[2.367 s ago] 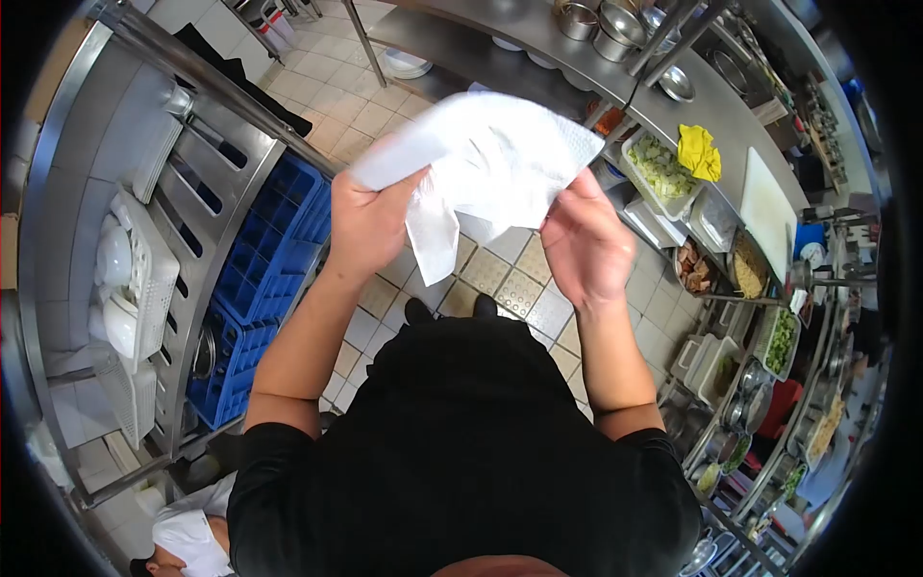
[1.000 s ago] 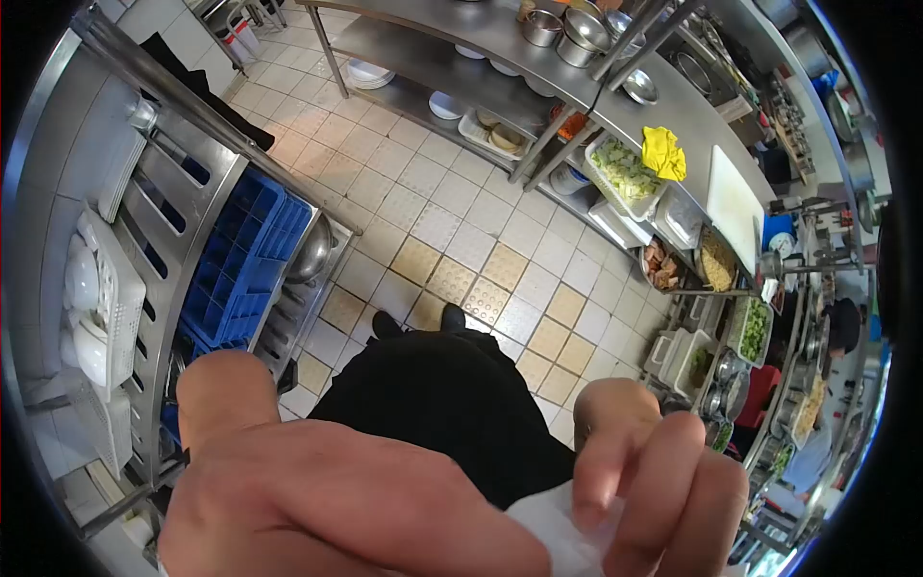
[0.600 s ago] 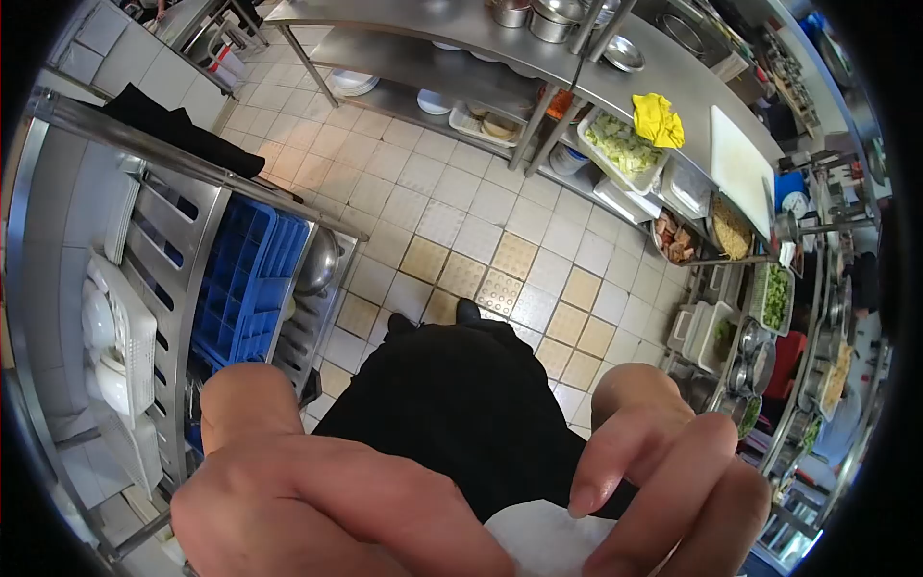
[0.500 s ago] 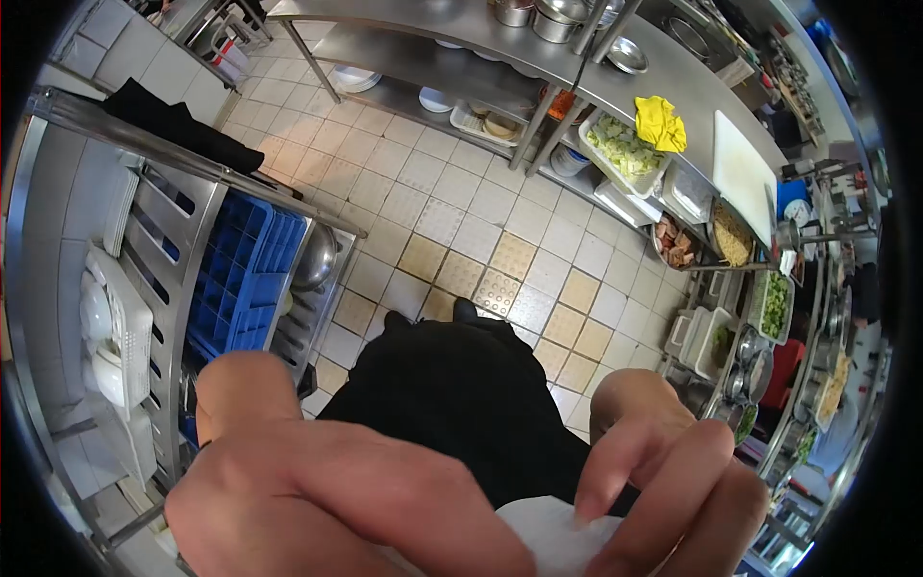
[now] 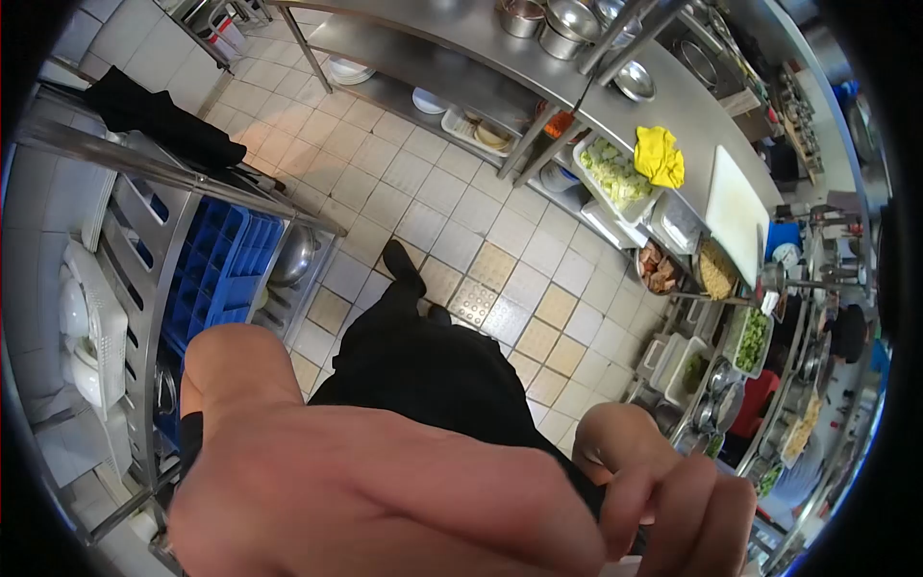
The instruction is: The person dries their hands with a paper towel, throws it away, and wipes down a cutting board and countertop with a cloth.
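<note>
My left hand (image 5: 385, 490) fills the lower middle, its back toward me and its fingertips hidden below the frame edge. Close beside it, my right hand (image 5: 678, 510) has its fingers curled and pressed together. Only a small pale sliver shows between the two hands at the bottom edge, too little to name. Both hands are held high in front of my black clothing (image 5: 423, 385). One black shoe (image 5: 404, 266) is stepped forward on the tiled floor.
To the left a rack holds blue compartment crates (image 5: 216, 260) and a white basket (image 5: 101, 327) of dishes. Ahead stands a steel counter (image 5: 452, 29) with pots. At right are a yellow cloth (image 5: 660, 157), a white cutting board (image 5: 738, 212), chopped lettuce (image 5: 615, 173) and several food pans.
My left hand has moved right, over the white thin piece that showed between my hands, now almost hidden. One foot has stepped forward, and the view has shifted slightly.
</note>
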Demonstrator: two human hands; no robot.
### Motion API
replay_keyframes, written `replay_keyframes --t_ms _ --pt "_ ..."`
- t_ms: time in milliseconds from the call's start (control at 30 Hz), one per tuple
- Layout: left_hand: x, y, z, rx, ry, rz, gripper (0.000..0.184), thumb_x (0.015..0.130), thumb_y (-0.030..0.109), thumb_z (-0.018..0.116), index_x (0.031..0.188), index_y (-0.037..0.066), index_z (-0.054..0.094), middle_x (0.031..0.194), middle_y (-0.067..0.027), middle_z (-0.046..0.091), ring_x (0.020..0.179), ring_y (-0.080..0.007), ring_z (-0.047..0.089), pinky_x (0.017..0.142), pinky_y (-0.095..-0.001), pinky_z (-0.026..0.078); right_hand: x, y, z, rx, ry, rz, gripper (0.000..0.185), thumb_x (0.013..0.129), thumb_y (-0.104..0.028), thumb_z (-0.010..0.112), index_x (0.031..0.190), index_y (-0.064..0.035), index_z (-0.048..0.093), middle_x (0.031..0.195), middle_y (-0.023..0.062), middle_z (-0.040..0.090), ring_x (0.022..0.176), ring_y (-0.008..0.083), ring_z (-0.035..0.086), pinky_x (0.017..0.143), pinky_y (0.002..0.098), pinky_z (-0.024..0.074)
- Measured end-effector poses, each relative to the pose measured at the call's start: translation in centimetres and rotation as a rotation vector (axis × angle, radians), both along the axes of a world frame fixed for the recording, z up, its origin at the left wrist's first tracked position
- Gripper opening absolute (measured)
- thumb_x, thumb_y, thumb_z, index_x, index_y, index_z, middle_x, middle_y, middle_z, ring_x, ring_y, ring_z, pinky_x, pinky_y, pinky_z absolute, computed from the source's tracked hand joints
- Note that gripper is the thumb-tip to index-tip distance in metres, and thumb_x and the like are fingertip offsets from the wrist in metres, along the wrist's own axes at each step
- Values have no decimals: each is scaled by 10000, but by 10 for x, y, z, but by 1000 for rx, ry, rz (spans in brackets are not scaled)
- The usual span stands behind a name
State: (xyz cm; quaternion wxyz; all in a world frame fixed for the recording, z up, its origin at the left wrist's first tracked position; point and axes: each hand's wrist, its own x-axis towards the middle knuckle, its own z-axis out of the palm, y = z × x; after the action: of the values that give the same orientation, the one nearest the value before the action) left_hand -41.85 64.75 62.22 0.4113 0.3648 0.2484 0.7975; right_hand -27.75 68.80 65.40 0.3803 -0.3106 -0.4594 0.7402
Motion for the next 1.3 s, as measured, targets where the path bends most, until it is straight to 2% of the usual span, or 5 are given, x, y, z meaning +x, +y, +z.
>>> replay_keyframes --t_ms 300,933,1133,1233,1300 --pt "-86 28 9 -108 -165 -82 149 1003 144 671 1021 -3 689 871 -37 522 723 -93 490 712 -190 435 -81 74 -72 513 762 317 177 1001 -234 712 1151 -243 807 1022 -86 718 1009 228 616 926 436 457" --pt "-212 133 -38 78 577 446 196 997 186 691 1086 12 701 942 -92 636 810 -154 596 765 -256 488 -201 160 -24 242 334 425 98 917 -271 811 918 -193 753 1161 -40 614 1121 205 503 926 375 384" --pt "-216 173 -56 55 871 697 212 995 204 697 1104 22 700 967 -113 682 840 -181 638 782 -285 509 -186 202 -24 -2001 1355 378 326 1055 -440 525 1077 -151 676 935 60 554 839 217 559 721 340 518" --pt "-222 188 -71 -14 756 611 221 993 213 701 1113 28 699 979 -124 705 855 -194 658 790 -300 519 -252 269 -104 -3778 615 759 199 921 -253 623 1024 -84 651 1019 131 595 890 300 619 694 364 547" --pt "-233 195 -83 -110 504 309 342 1021 237 690 1241 -23 662 1151 -152 700 1036 -211 660 896 -338 523 -263 289 -123 -4373 189 639 266 819 -132 674 1075 -58 663 1156 180 613 1005 359 625 773 418 531"
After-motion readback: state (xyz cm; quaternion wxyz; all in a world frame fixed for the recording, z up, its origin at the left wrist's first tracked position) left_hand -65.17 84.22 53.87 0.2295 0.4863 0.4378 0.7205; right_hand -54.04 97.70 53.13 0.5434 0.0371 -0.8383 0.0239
